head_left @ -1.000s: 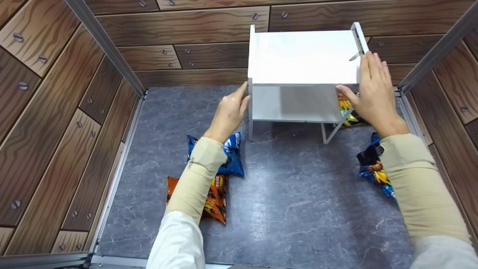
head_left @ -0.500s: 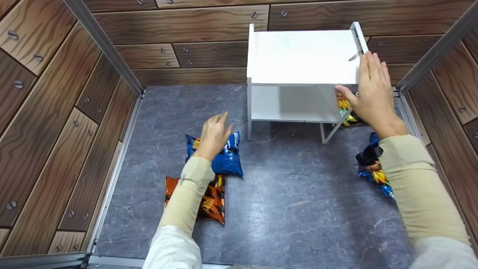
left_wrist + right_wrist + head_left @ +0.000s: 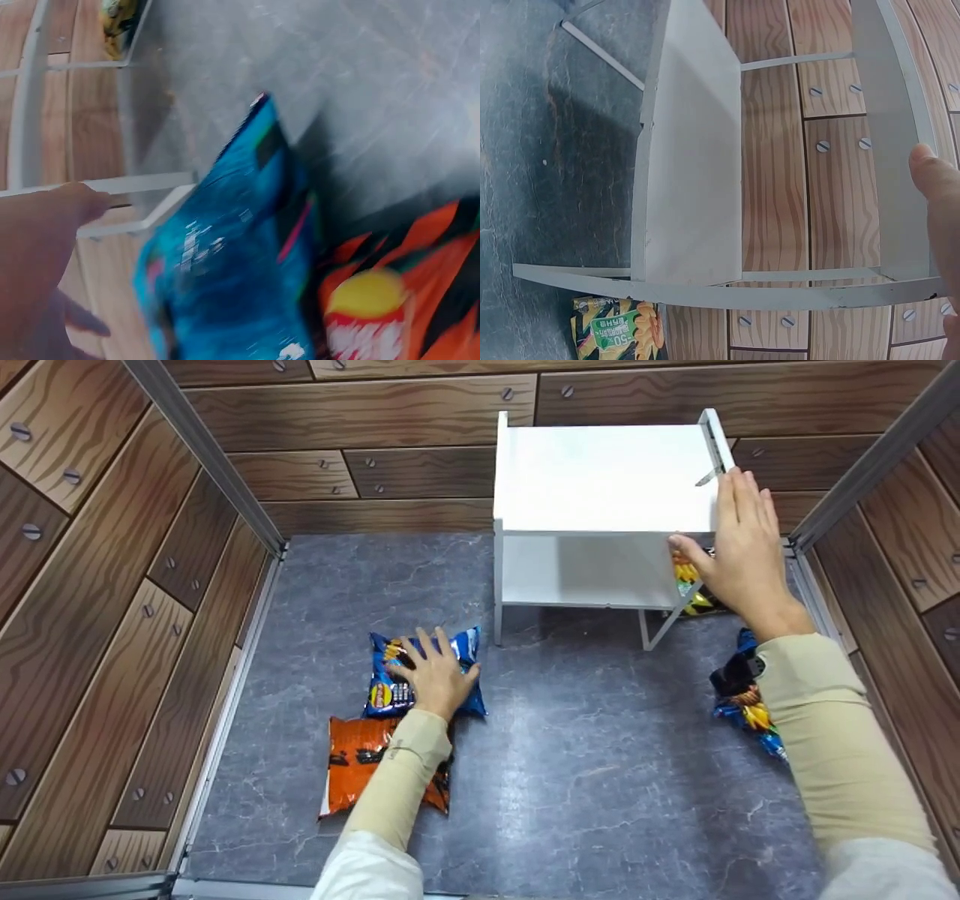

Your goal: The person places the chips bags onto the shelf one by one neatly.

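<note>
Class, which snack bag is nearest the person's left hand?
The blue bag just beyond the orange bag: the left hand overlaps it in the head view. The other blue bag lies by the right sleeve.

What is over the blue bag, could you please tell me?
The left hand is spread over the blue bag; contact is unclear. The bag's surface beneath the hand is covered.

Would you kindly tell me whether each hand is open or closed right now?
Left hand: open, spread over the blue bag, holding nothing.
Right hand: open, laid against the right side of the white shelf.
</note>
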Action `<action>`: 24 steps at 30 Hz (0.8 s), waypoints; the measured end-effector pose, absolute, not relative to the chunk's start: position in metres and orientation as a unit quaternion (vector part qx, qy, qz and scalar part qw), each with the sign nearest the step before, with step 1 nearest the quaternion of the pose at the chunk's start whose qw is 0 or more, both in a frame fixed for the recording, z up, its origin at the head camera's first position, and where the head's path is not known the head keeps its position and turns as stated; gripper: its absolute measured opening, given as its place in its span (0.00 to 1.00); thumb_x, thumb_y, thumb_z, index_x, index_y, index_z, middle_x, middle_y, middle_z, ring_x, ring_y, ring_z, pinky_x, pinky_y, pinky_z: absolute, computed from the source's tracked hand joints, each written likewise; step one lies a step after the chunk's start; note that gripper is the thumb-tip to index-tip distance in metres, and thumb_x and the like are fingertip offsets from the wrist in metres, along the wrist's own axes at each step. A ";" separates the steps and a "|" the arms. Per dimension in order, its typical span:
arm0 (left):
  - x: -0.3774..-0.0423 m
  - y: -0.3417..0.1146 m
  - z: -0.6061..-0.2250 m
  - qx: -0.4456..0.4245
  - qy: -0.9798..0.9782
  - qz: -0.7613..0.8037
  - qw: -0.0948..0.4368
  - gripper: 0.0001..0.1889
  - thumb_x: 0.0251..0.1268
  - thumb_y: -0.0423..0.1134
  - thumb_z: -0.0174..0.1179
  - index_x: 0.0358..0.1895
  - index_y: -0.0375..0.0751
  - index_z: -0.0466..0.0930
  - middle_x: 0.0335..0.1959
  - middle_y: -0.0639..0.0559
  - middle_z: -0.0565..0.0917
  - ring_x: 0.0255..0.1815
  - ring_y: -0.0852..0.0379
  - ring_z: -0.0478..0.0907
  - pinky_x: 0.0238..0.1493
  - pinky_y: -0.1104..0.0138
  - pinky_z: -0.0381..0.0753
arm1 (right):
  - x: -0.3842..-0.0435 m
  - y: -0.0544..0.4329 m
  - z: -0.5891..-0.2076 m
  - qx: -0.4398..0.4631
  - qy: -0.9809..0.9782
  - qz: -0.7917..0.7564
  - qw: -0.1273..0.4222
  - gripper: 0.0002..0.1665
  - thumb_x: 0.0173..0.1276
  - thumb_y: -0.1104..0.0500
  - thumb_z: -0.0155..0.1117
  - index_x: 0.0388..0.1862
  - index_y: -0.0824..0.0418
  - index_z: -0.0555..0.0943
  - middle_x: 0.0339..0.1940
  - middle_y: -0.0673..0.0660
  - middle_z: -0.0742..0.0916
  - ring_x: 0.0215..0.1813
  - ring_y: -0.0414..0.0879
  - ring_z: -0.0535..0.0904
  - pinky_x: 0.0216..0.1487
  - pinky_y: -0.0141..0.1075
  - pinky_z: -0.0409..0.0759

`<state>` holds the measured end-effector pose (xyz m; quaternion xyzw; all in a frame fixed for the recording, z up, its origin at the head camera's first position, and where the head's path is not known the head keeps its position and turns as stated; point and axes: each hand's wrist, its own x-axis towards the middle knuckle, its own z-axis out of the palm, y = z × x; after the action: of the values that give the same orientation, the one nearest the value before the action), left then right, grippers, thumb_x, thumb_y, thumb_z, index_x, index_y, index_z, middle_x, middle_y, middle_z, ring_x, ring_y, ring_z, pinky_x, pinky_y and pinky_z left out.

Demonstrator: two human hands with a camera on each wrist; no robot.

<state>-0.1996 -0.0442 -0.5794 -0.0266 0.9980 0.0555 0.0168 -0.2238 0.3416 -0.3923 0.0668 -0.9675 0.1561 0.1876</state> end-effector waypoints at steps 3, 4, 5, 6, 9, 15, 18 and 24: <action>-0.196 -0.041 -0.595 -0.051 0.996 0.061 0.046 0.57 0.58 0.76 0.54 0.81 0.44 0.42 0.80 0.32 0.46 0.79 0.24 0.39 0.62 0.20 0.50 | -0.223 0.341 -0.395 0.067 -0.968 0.156 0.185 0.54 0.72 0.41 0.59 0.80 0.71 0.45 0.82 0.68 0.52 0.83 0.60 0.43 0.83 0.51 0.37; -0.195 -0.041 -0.601 -0.058 0.995 0.063 0.053 0.59 0.57 0.76 0.55 0.81 0.44 0.40 0.80 0.32 0.44 0.79 0.24 0.37 0.61 0.20 0.49 | -0.223 0.340 -0.395 0.067 -0.968 0.156 0.184 0.54 0.72 0.41 0.59 0.80 0.71 0.45 0.82 0.68 0.52 0.83 0.60 0.43 0.83 0.51 0.37; -0.194 -0.040 -0.606 -0.064 0.994 0.064 0.057 0.60 0.56 0.76 0.56 0.81 0.44 0.40 0.81 0.32 0.43 0.79 0.24 0.37 0.61 0.19 0.49 | -0.223 0.340 -0.395 0.067 -0.969 0.155 0.182 0.54 0.72 0.41 0.59 0.80 0.71 0.45 0.82 0.68 0.52 0.83 0.60 0.43 0.83 0.51 0.37; -0.194 -0.039 -0.610 -0.068 0.994 0.064 0.059 0.61 0.55 0.76 0.56 0.81 0.44 0.39 0.81 0.32 0.42 0.79 0.25 0.36 0.61 0.19 0.48 | -0.222 0.340 -0.396 0.066 -0.969 0.155 0.181 0.54 0.72 0.42 0.59 0.80 0.70 0.45 0.82 0.68 0.52 0.83 0.61 0.43 0.83 0.51 0.37; -0.195 -0.037 -0.619 -0.074 0.994 0.050 0.060 0.62 0.53 0.77 0.57 0.81 0.44 0.39 0.81 0.32 0.41 0.79 0.25 0.35 0.61 0.19 0.47 | -0.221 0.340 -0.396 0.067 -0.969 0.156 0.180 0.54 0.72 0.42 0.60 0.80 0.70 0.45 0.82 0.69 0.52 0.83 0.61 0.43 0.83 0.50 0.37; -0.199 -0.032 -0.625 -0.069 0.996 0.034 0.043 0.61 0.54 0.74 0.60 0.81 0.43 0.41 0.81 0.31 0.43 0.79 0.24 0.35 0.60 0.18 0.48 | -0.220 0.341 -0.395 0.069 -0.967 0.158 0.185 0.54 0.72 0.43 0.60 0.80 0.71 0.46 0.81 0.69 0.53 0.83 0.62 0.44 0.83 0.51 0.37; -0.200 -0.032 -0.627 -0.069 0.996 0.038 0.030 0.60 0.55 0.72 0.61 0.81 0.43 0.41 0.81 0.31 0.43 0.79 0.24 0.35 0.60 0.18 0.47 | -0.222 0.341 -0.394 0.071 -0.967 0.161 0.185 0.54 0.72 0.42 0.60 0.80 0.70 0.45 0.81 0.69 0.52 0.83 0.62 0.43 0.83 0.51 0.37; -0.200 -0.035 -0.627 -0.053 0.994 0.095 0.003 0.55 0.61 0.61 0.64 0.81 0.42 0.41 0.81 0.31 0.40 0.79 0.24 0.34 0.61 0.18 0.43 | -0.223 0.342 -0.392 0.068 -0.968 0.162 0.180 0.54 0.72 0.43 0.60 0.80 0.70 0.44 0.82 0.68 0.51 0.83 0.60 0.42 0.83 0.50 0.37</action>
<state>-0.1997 -0.0349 -0.6274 -0.0534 0.9941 0.0948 0.0026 -0.2227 0.3417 -0.3915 0.0680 -0.9678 0.1622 0.1799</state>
